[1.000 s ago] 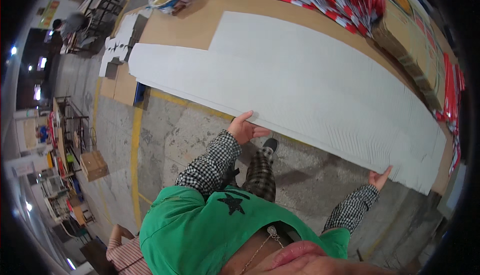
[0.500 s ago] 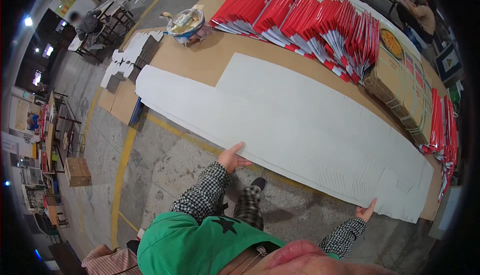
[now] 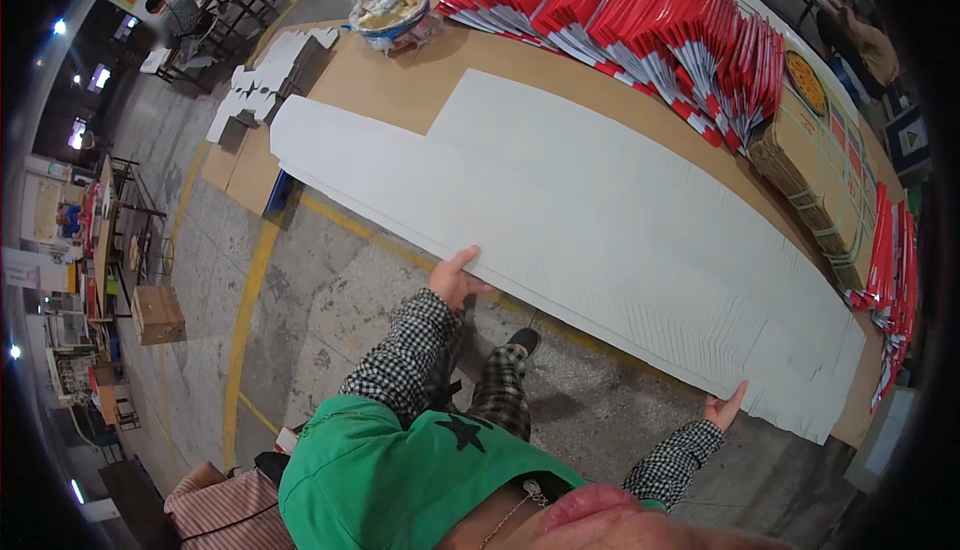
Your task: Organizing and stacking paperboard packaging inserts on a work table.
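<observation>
Bowl (image 3: 394, 30), red packets (image 3: 622, 20), apparently a seated person (image 3: 183, 15)

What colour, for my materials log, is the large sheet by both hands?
The large sheet is whitish-grey, showing best in the head view.

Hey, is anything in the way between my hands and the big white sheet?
Nothing visible is: your left hand and right hand are already at the white sheet's near edge. The red-and-white stacks and strapped carton lie beyond its far edge.
</observation>
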`<act>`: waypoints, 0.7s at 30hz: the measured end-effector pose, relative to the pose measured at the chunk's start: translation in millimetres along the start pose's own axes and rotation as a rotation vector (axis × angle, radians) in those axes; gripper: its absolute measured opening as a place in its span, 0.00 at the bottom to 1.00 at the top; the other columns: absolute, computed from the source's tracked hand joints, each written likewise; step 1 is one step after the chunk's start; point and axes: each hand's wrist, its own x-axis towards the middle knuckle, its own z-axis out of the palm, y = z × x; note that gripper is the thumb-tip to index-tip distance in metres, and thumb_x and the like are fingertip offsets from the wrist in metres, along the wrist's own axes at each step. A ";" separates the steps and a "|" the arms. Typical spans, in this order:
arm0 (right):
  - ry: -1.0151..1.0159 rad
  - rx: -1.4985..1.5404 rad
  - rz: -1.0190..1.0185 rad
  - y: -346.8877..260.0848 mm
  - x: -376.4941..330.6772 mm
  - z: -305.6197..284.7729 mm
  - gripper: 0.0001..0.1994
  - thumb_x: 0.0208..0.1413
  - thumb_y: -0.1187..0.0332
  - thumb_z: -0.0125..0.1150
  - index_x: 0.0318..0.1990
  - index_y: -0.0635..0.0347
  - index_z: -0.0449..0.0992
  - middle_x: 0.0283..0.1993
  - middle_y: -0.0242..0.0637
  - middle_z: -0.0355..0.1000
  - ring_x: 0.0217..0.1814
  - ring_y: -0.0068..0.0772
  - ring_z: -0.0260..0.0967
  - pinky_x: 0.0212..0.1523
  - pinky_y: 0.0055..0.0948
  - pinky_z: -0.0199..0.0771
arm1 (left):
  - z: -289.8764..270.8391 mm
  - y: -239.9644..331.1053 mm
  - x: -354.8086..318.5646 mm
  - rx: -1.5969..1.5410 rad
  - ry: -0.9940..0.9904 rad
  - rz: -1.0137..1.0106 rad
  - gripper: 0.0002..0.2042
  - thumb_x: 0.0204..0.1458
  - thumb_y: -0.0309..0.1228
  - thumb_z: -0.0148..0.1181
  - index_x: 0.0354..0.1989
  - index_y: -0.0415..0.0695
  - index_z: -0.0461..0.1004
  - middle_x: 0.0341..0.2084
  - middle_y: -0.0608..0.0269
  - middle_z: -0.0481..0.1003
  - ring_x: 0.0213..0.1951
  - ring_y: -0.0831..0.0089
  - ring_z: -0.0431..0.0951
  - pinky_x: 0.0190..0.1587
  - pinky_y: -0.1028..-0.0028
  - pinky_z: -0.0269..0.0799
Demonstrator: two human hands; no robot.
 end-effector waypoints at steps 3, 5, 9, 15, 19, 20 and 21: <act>-0.043 -0.012 0.009 12.4 -1.5 2.7 0.25 0.48 0.53 0.60 0.49 0.57 0.67 0.46 0.30 0.70 0.41 0.28 0.68 0.33 0.24 0.69 | -11.8 14.5 -2.7 -0.002 0.022 -0.010 0.28 0.50 0.41 0.52 0.54 0.33 0.56 0.44 0.45 0.69 0.42 0.55 0.73 0.43 0.59 0.71; -0.059 -0.015 -0.004 21.6 -2.3 9.0 0.25 0.47 0.53 0.61 0.49 0.57 0.67 0.45 0.30 0.70 0.40 0.28 0.69 0.31 0.25 0.69 | -34.5 23.4 5.5 0.019 -0.006 -0.008 0.28 0.50 0.41 0.52 0.54 0.34 0.56 0.46 0.45 0.68 0.43 0.55 0.73 0.44 0.59 0.71; -0.053 -0.006 0.002 45.5 -36.6 39.0 0.25 0.47 0.51 0.60 0.49 0.56 0.67 0.43 0.30 0.71 0.36 0.27 0.69 0.26 0.23 0.67 | -62.6 41.0 13.5 0.001 -0.014 -0.019 0.28 0.51 0.41 0.52 0.54 0.35 0.56 0.48 0.46 0.66 0.45 0.55 0.71 0.43 0.59 0.71; -0.104 0.041 0.034 89.8 -80.9 75.2 0.31 0.49 0.51 0.58 0.57 0.56 0.59 0.55 0.34 0.61 0.54 0.34 0.60 0.45 0.34 0.66 | -126.5 71.1 15.4 -0.033 0.010 0.037 0.27 0.50 0.40 0.52 0.54 0.37 0.57 0.46 0.48 0.68 0.43 0.57 0.73 0.37 0.61 0.73; -0.130 -0.066 0.035 115.7 -117.8 104.3 0.35 0.47 0.49 0.59 0.60 0.56 0.54 0.60 0.35 0.55 0.60 0.37 0.52 0.54 0.35 0.55 | -165.3 91.7 21.7 -0.019 0.011 0.031 0.27 0.49 0.41 0.52 0.55 0.39 0.56 0.45 0.49 0.69 0.39 0.58 0.75 0.32 0.63 0.75; -0.125 -0.067 0.027 125.0 -115.8 110.4 0.35 0.47 0.49 0.59 0.60 0.56 0.54 0.60 0.35 0.55 0.60 0.37 0.52 0.54 0.35 0.55 | -169.5 99.7 20.9 -0.027 0.048 0.026 0.27 0.49 0.41 0.52 0.55 0.39 0.56 0.45 0.49 0.69 0.38 0.59 0.75 0.31 0.63 0.75; -0.154 -0.034 0.059 135.0 -114.5 112.1 0.35 0.47 0.49 0.59 0.60 0.56 0.55 0.60 0.36 0.55 0.60 0.37 0.52 0.54 0.35 0.55 | -172.9 109.7 16.8 -0.032 0.024 0.126 0.27 0.49 0.40 0.52 0.55 0.38 0.56 0.44 0.49 0.70 0.39 0.58 0.75 0.30 0.63 0.76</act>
